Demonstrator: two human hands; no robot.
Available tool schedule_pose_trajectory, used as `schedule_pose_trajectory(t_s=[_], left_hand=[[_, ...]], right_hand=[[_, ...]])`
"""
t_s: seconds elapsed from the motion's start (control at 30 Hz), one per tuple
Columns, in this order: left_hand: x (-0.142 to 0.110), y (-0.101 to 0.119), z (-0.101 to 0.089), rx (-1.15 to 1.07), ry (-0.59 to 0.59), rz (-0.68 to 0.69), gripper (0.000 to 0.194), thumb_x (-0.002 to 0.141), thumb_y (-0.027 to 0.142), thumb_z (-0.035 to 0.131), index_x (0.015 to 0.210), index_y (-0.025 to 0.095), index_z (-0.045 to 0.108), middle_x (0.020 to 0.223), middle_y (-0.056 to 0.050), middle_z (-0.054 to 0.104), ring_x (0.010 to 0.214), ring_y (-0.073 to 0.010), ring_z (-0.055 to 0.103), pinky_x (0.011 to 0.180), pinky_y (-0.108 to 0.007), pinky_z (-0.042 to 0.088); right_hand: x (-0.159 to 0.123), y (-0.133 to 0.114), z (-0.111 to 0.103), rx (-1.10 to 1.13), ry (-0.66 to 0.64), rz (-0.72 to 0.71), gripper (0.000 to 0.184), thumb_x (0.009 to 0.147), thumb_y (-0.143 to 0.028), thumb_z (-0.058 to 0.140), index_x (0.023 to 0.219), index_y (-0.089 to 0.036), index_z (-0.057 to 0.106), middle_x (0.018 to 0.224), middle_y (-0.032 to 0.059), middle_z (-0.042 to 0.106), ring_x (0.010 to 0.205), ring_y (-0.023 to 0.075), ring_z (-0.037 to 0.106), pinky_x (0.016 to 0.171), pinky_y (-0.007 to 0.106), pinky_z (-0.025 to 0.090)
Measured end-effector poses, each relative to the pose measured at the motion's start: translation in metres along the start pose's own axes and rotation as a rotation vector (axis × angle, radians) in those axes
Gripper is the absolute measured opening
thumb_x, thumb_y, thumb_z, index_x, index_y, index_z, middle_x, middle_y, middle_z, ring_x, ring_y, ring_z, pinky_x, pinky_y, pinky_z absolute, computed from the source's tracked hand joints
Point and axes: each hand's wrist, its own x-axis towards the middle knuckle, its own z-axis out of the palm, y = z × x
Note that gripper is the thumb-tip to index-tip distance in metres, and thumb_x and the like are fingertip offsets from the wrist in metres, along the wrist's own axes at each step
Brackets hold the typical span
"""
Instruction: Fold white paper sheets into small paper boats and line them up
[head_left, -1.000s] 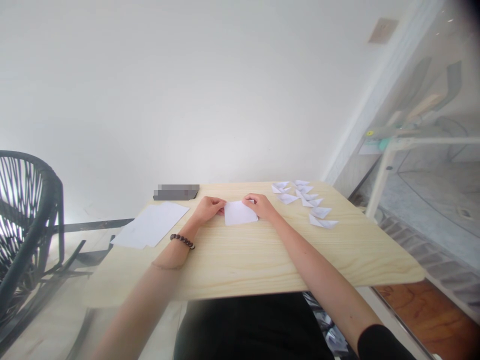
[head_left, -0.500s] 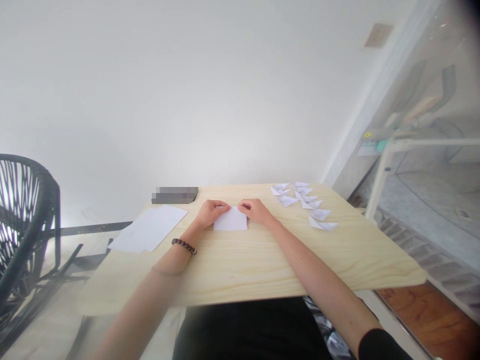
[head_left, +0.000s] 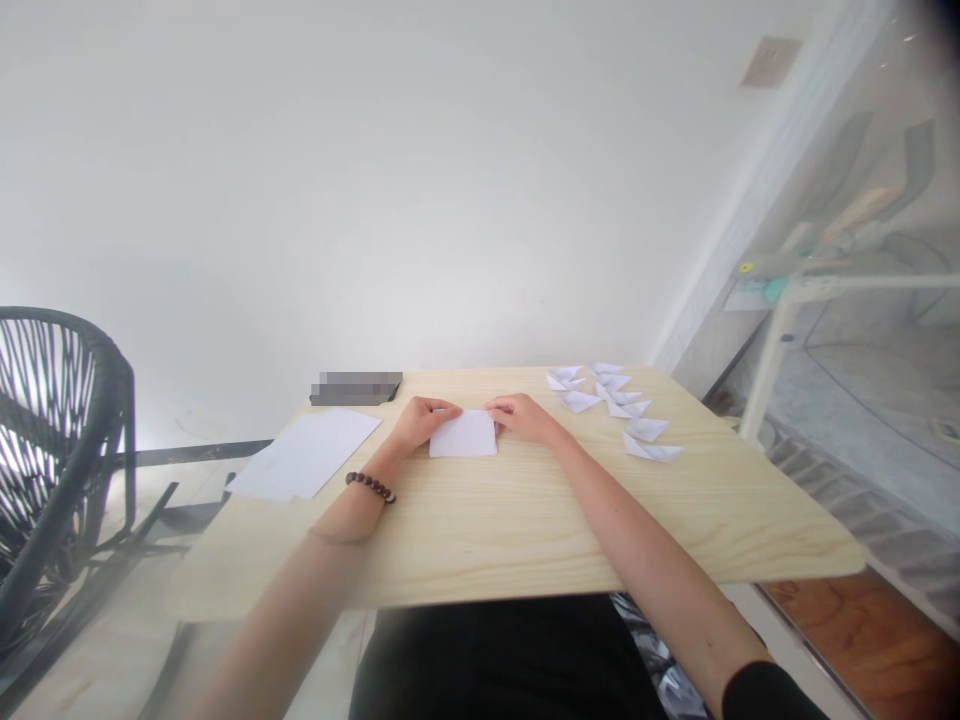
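The small white paper (head_left: 463, 434) lies near the far edge of the worktop (head_left: 480, 540), between the person's 2 hands, as a plain 4-sided piece with its near edge roughly level. The left hand (head_left: 421, 422) pinches its far left corner, thumb on top; the right hand (head_left: 521, 418) pinches its far right corner between thumb and fingers. How many layers it has is too small to tell.

To the right, well apart from the paper, stand at least 7 folded paper shapes (head_left: 653, 452), pointed and boat-like, some touching or overlapping in the view. These look finished, whereas the piece in the hands has none of their points and seems at an early stage of folding. To the left lie flat, larger paper sheets (head_left: 304, 455), overlapping and apparently unfolded; their count is unclear.

Behind the sheets sits a dark object (head_left: 355, 389), blurred beyond naming. A beaded bracelet (head_left: 370, 487) circles the left wrist. Farther out are a woven chair (head_left: 112, 370) on the left and a pale wall (head_left: 450, 200) behind.
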Motion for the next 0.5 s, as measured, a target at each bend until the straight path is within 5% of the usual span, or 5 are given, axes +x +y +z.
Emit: schedule_pose_trajectory(t_s=[0.5], left_hand=[[0.0015, -0.0039, 0.0018, 0.002, -0.009, 0.008, 0.042, 0.060, 0.047, 0.057, 0.078, 0.010, 0.067, 0.074, -0.006, 0.065, 0.060, -0.0144, 0.054, 0.049, -0.022, 0.037]], right_hand=[[0.0015, 0.0046, 0.0048, 0.151, 0.034, 0.043, 0.030, 0.075, -0.022, 0.037, 0.090, -0.015, 0.062, 0.063, 0.0006, 0.057, 0.052, 0.0087, 0.047, 0.051, 0.020, 0.035]])
